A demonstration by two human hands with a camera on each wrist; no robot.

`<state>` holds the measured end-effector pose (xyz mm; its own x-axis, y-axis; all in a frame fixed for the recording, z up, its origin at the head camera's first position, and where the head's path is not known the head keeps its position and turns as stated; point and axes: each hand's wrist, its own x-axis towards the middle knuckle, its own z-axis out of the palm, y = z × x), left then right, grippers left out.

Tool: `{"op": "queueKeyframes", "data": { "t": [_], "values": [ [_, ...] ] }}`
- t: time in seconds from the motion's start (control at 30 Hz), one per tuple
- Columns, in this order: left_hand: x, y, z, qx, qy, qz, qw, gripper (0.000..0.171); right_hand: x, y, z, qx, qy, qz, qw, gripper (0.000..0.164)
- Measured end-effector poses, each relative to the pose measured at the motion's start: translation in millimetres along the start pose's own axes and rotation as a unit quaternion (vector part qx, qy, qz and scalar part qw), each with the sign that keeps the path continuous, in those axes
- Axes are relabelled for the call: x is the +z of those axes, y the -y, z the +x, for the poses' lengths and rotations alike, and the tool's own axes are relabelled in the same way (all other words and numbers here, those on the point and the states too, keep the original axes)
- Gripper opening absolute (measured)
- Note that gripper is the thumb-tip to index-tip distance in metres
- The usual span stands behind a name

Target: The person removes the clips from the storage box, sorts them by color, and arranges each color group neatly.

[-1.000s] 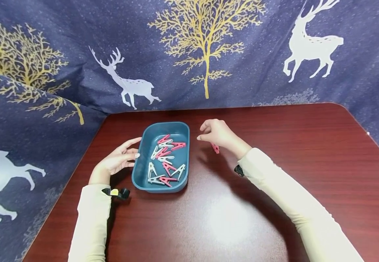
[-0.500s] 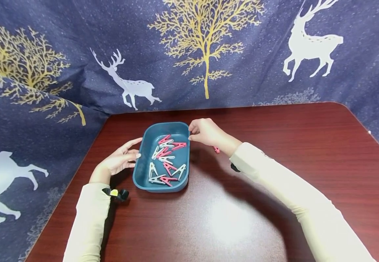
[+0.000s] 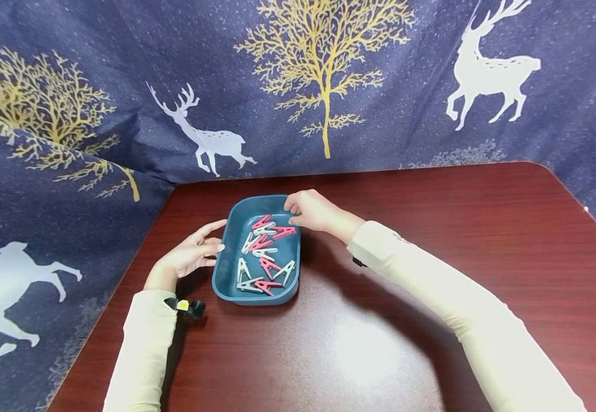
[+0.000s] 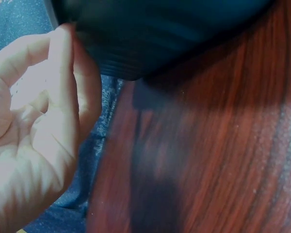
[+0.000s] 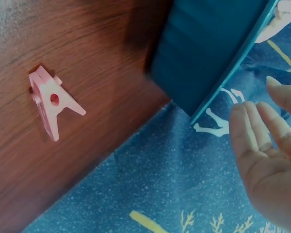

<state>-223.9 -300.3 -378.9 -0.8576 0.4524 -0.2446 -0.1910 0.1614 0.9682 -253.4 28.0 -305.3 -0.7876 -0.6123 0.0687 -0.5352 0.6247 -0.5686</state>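
A blue plastic bin (image 3: 256, 294) stands on the table holding several red and white clothespins (image 3: 265, 244). On its left side, my left hand (image 3: 190, 252) rests its fingers against the outer wall and rim. The left wrist view has those fingers (image 4: 62, 68) nearly straight against the dark bin side. My right hand (image 3: 312, 210) reaches over the bin's far right rim, above its inside corner. Its thumb and fingers (image 5: 247, 128) are apart in the right wrist view, with nothing seen between them. A single pinkish-red clothespin (image 5: 51, 99) lies on the table, mostly hidden under the right forearm in the head view.
The dark red wooden table (image 3: 457, 240) extends to the right and front of the bin. Behind it hangs a blue cloth (image 3: 287, 143) printed with deer and trees. Each wrist wears a small black camera (image 3: 194, 309).
My right hand has moved left from beside the bin to over its far right rim, and its forearm now covers the loose clothespin. The left hand stays at the bin.
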Motion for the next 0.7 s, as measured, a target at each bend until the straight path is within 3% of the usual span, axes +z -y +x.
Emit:
{"op": "queueKeyframes", "data": {
  "t": [0.7],
  "values": [
    [0.4, 1.2, -0.3, -0.011, -0.004, 0.002, 0.9999, 0.064, 22, -8, 41, -0.019, 0.091, -0.076, 0.993, 0.033]
  ]
}}
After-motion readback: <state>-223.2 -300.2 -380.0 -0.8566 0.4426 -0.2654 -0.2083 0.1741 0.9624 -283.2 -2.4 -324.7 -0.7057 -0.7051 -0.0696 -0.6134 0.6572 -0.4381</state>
